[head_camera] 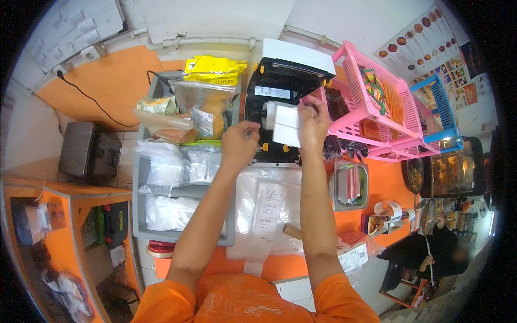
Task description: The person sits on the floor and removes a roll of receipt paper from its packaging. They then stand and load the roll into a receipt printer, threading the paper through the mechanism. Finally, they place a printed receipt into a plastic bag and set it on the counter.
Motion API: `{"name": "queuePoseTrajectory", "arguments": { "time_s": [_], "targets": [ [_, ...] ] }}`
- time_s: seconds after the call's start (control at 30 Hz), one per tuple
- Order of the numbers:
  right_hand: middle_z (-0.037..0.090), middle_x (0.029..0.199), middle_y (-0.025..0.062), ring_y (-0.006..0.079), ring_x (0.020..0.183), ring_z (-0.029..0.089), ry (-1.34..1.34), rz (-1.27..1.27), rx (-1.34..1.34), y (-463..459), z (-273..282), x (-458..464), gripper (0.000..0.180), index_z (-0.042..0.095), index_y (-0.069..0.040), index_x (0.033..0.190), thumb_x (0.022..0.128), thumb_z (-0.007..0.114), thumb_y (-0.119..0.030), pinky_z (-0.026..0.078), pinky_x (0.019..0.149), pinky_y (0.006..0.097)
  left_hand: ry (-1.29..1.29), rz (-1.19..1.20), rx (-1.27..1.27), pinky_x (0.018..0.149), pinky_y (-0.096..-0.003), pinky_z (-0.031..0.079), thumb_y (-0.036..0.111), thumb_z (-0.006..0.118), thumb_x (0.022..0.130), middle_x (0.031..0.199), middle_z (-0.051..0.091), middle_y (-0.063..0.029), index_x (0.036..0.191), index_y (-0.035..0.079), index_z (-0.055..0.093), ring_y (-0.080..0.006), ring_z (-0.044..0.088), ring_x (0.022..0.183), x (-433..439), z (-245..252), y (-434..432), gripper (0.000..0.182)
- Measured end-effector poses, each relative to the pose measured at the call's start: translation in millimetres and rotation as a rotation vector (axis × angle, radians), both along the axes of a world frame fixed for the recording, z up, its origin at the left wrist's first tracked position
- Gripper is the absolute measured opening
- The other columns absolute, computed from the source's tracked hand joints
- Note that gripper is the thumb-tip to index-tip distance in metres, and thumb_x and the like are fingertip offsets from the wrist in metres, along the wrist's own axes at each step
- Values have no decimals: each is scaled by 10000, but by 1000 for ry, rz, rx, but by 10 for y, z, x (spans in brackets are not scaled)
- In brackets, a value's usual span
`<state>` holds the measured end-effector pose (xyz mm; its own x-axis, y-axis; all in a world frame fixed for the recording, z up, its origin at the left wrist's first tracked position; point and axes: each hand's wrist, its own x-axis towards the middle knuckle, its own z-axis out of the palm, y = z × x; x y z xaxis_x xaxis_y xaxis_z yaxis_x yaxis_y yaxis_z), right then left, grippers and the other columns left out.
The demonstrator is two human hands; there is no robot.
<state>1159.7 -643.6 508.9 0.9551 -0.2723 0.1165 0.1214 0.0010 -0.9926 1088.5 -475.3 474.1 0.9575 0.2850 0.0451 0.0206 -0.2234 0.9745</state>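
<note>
A label printer point(288, 74) stands before me with its white lid raised and its black inside exposed. Between the thumb and fingers of my right hand point(314, 123) is a strip of blank white labels point(286, 126). The strip hangs over the printer's bay, in front of a white label roll point(270, 115). My left hand point(241, 143) hovers at the printer's left side, fingers curled together. Something small and dark shows at its fingertips, too unclear to name. Yellow latches point(286, 148) show at the printer's near edge.
Left of the printer, a grey divided tray point(183, 238) holds plastic bags and a yellow glove pack point(215, 70). Pink basket shelves point(375, 109) stand close on the right. A printed paper strip point(264, 226) and cardboard core point(292, 231) lie nearer me. Another person point(428, 250) is at far right.
</note>
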Motion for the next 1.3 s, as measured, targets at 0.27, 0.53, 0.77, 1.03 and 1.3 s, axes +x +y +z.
{"name": "queuePoseTrajectory", "arguments": {
  "time_s": [0.27, 0.53, 0.77, 1.03, 1.3],
  "targets": [
    [682, 986, 83, 137, 871, 649, 98, 83, 142, -149, 478, -228, 215, 644, -19, 1144, 939, 670, -80, 506, 742, 256, 112, -51, -104, 769, -363, 554, 158, 717, 852, 963, 754, -155, 1066, -10, 727, -253, 733, 818, 97, -79, -260, 272],
    [696, 1020, 109, 171, 827, 683, 54, 134, 201, -253, 922, -429, 224, 621, -11, 1193, 978, 611, -75, 563, 718, 295, -40, 186, 141, 801, -464, 539, 229, 753, 844, 997, 718, -118, 1100, 65, 664, -364, 692, 930, 143, -140, -502, 317],
    [692, 1002, 104, 129, 770, 669, -59, 123, 149, -272, 1330, -670, 222, 626, -8, 1190, 979, 615, -76, 531, 641, 228, 26, 210, 278, 750, -466, 529, 258, 791, 820, 923, 702, -93, 1025, 76, 693, -345, 689, 878, 211, -57, -528, 291],
    [657, 1018, 61, 110, 877, 632, -177, 107, 113, -327, 1626, -819, 229, 652, -6, 1163, 949, 660, -86, 502, 760, 233, -1, 196, 341, 770, -478, 526, 302, 774, 839, 922, 685, -115, 981, 92, 725, -352, 682, 907, 198, -78, -531, 258],
    [665, 1060, 67, 114, 906, 632, -256, 147, 52, -306, 1839, -877, 256, 648, 1, 1169, 937, 679, -102, 495, 814, 231, 10, 194, 299, 764, -490, 534, 371, 718, 891, 942, 721, -145, 964, 65, 729, -369, 698, 869, 271, -62, -544, 315]
  ]
}}
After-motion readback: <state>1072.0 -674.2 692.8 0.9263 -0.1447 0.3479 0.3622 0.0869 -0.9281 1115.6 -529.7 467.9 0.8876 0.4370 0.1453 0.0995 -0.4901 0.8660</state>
